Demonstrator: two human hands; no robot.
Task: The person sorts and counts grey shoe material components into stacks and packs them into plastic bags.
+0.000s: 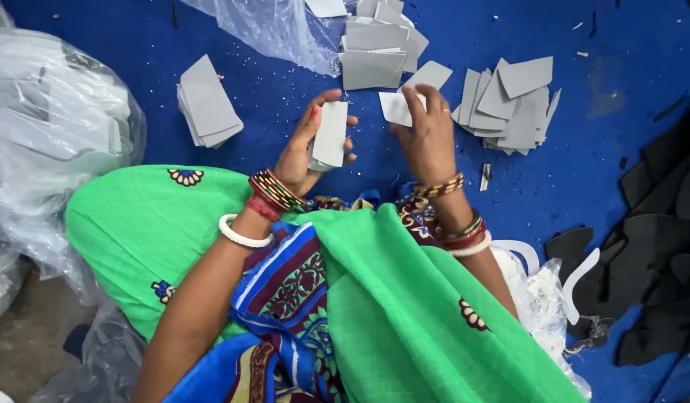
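My left hand (304,153) grips a small upright stack of grey rectangular pieces (330,134), thumb and fingers wrapped around its sides. My right hand (427,134) pinches a single pale grey piece (396,108) by its edge, just right of the stack. Both wrists wear coloured bangles. Both hands hover over a blue mat (285,112), above my green cloth-covered lap (375,298).
Piles of grey cut pieces lie on the mat: one at the left (207,104), one at the top centre (375,48), one at the right (509,104). Clear plastic bags (46,127) bulge at the left. Black fabric pieces (651,239) lie at the right.
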